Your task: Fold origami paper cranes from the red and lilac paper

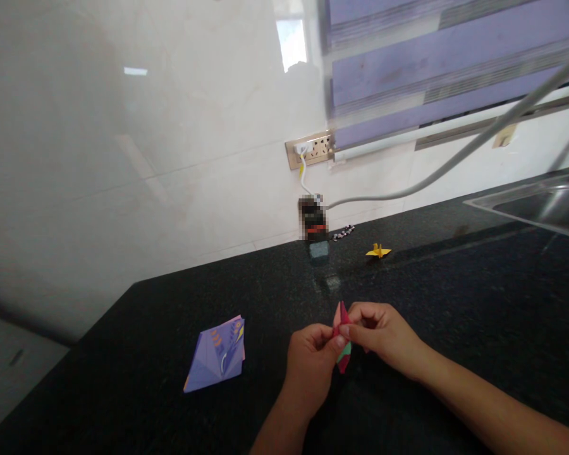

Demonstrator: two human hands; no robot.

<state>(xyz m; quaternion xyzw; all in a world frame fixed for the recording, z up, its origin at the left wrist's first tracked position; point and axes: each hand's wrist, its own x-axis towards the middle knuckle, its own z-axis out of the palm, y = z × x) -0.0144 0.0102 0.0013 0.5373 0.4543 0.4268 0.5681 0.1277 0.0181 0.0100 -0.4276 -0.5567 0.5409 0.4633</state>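
A small piece of folded paper (344, 365), dark red with pink and green parts, stands upright between my two hands over the black countertop. My left hand (312, 357) pinches it from the left, thumb on its near face. From the right, my right hand (382, 332) grips its middle between thumb and forefinger. The fingertips of both hands almost meet and cover the centre of the paper. Left of my hands lies a purple patterned stack of paper (217, 357), with pink edges showing beneath.
A yellow origami crane (378, 251) sits farther back on the black countertop (137, 354). By the wall stands a phone-like object (315, 221), blurred out, with a beaded strap (343, 233). A sink (545, 205) is at right; a grey hose (436, 177) crosses above the counter.
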